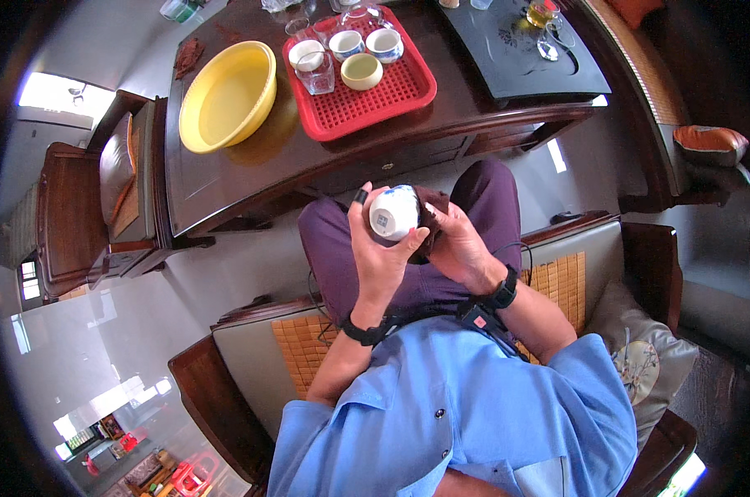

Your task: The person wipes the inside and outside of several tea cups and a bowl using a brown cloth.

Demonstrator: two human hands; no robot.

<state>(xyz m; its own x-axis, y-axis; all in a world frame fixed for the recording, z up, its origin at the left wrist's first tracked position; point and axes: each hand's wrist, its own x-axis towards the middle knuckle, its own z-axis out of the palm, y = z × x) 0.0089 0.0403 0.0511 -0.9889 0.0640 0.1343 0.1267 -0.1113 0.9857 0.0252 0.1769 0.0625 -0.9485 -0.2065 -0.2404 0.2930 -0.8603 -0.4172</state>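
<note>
My left hand grips a white porcelain cup with blue decoration, its base turned up towards me and bearing a small printed mark. Thumb and fingers wrap around the cup's side. In my right hand is a dark brown cloth, pressed against the cup's rim side. The cup's mouth is hidden by the cloth and fingers. Both hands are above my lap, short of the table edge.
A dark wooden table stands ahead. It carries a yellow basin of water, a red perforated tray with several cups and glasses, and a black tea board with glassware. A crumpled brown cloth lies behind the basin.
</note>
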